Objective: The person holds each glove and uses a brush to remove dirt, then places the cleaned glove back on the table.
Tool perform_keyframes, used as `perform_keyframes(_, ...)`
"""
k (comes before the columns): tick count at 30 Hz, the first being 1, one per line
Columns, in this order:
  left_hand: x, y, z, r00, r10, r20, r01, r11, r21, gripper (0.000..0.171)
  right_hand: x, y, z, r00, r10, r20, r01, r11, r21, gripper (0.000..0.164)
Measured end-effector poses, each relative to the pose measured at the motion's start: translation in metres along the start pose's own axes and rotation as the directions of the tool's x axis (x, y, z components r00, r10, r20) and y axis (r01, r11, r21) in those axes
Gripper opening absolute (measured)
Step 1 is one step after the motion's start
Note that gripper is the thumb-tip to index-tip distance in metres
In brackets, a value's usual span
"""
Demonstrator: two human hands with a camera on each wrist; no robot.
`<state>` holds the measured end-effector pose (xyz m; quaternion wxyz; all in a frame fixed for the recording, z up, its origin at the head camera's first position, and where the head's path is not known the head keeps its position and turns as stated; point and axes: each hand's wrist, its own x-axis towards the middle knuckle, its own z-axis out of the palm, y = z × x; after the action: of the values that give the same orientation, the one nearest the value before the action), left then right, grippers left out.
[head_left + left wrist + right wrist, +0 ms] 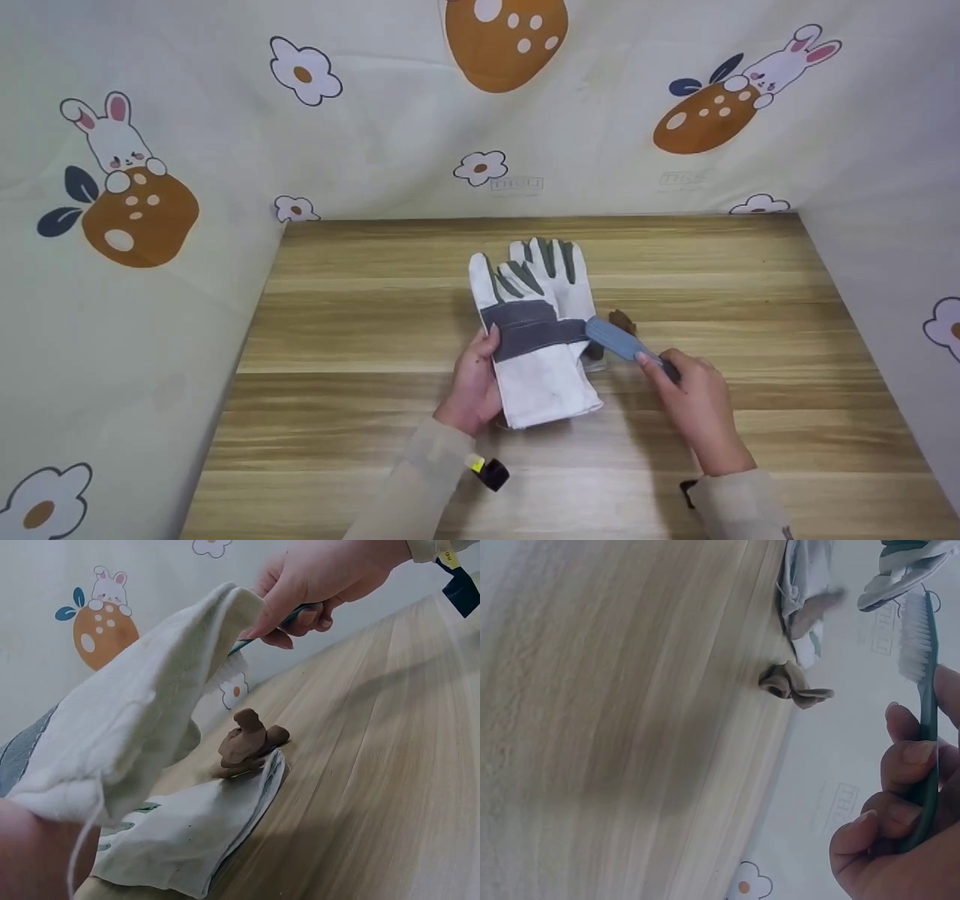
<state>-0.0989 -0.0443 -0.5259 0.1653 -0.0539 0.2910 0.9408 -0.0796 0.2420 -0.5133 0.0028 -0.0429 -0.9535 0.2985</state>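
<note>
My left hand (474,382) grips a white work glove (544,382) with grey bands by its left edge, thumb on top. The glove is raised, its cuff towards me. Beneath and behind it a second glove (195,832) lies on the table, partly covered in the head view. My right hand (703,409) holds a blue-green brush (616,339) by its handle, fingers curled round it in the right wrist view. White bristles (913,641) face the raised glove, and the brush head overlaps its right edge in the head view.
A brown, clay-like lump (246,741) sits on the wood-grain table (337,420) beside the lower glove's cuff. Pale cloth walls (390,135) printed with rabbits and flowers enclose the table's back and sides. A dark tag (493,475) hangs at the left sleeve.
</note>
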Motion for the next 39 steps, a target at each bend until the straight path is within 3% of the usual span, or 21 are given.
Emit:
perform_keyframes(15,-0.003,0.007,-0.012,0.998,0.013,-0.053,-0.013,1.000,0.005,0.051,0.000,0.009,0.009,0.999,0.038,0.036,-0.039,0.999,0.008,0.056)
perform_keyframes(27,-0.004,0.002,-0.030,0.996,0.025,-0.091,-0.023,0.999,0.021,0.044,0.002,0.004,0.030,0.985,0.054,0.163,-0.050,0.998,-0.027,0.045)
perform_keyframes(34,-0.002,-0.005,-0.042,0.974,0.009,-0.224,0.019,0.992,0.124,0.042,0.001,0.004,0.031,0.991,0.025,0.134,-0.018,0.998,-0.055,0.042)
perform_keyframes(39,-0.002,-0.009,-0.048,0.962,0.022,-0.271,0.033,0.980,0.198,0.044,0.001,0.005,0.027,0.992,0.030,0.121,-0.021,0.997,-0.069,0.042)
